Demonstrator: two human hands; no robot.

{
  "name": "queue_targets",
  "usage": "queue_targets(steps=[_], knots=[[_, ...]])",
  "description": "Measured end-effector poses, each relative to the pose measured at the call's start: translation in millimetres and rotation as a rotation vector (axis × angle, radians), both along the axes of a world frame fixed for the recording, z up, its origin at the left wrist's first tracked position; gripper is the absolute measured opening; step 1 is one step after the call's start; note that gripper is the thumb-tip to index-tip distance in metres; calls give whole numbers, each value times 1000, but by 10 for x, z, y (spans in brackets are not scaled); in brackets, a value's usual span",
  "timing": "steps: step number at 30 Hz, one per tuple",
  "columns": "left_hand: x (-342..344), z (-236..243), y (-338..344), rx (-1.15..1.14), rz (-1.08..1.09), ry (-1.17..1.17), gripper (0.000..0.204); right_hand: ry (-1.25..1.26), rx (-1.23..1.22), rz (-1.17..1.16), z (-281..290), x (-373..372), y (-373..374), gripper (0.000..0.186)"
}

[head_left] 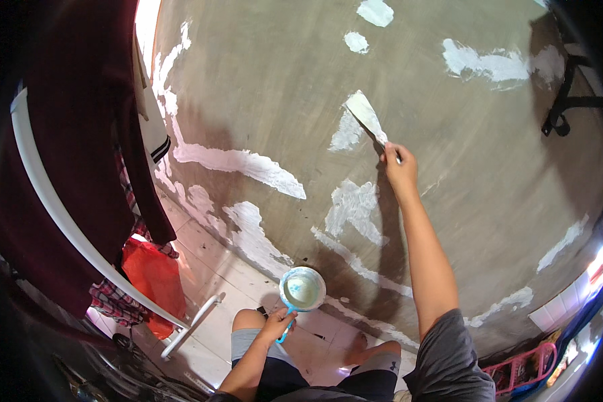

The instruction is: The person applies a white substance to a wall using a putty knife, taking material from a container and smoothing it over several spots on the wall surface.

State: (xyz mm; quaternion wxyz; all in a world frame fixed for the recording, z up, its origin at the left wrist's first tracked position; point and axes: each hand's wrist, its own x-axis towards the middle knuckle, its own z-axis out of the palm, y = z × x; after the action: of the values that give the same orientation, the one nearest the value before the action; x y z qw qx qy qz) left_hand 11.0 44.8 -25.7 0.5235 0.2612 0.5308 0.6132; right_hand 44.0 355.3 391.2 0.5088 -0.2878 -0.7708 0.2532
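My right hand (400,166) is closed round the handle of a putty knife (366,115), its arm stretched up toward the wall. The blade, coated in white, lies at the upper edge of a white filler patch (346,132) on the grey-brown wall (268,80); whether it presses on the surface I cannot tell. Low in front of me, my left hand (277,325) grips the blue handle of a small dipper (303,289). White paste with bluish traces shows inside its round bowl. Several other white patches mark the wall, among them a long strip (248,169).
At the left stands a white clothes rack (67,214) hung with dark red garments (67,100), a red bag (153,285) beneath. A black metal bracket (564,104) juts out at the upper right. A pink basket (526,367) sits lower right, above the tiled floor (211,268).
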Motion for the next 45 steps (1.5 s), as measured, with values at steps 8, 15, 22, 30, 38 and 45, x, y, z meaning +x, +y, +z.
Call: queue_targets(steps=[8, 15, 22, 30, 38, 45], knots=[[-45, 332, -109, -31, -67, 82, 27, 32, 199, 32, -46, 22, -217, 33], [10, -68, 33, 7, -27, 52, 28, -30, 181, -78, 1, 14, -138, 31], [-14, 17, -25, -5, -21, 33, 31, 56, 59, 18, -414, 82, -370, 31], [-23, -60, 12, 13, -37, -25, 30, 8, 181, -82, -320, -203, -125, 31], [-32, 111, -62, -27, -15, 36, 31, 48, 61, -39, -626, 77, -446, 32], [-25, -71, 20, -22, -44, -26, 32, 78, 55, -79, -416, -26, -124, 35]])
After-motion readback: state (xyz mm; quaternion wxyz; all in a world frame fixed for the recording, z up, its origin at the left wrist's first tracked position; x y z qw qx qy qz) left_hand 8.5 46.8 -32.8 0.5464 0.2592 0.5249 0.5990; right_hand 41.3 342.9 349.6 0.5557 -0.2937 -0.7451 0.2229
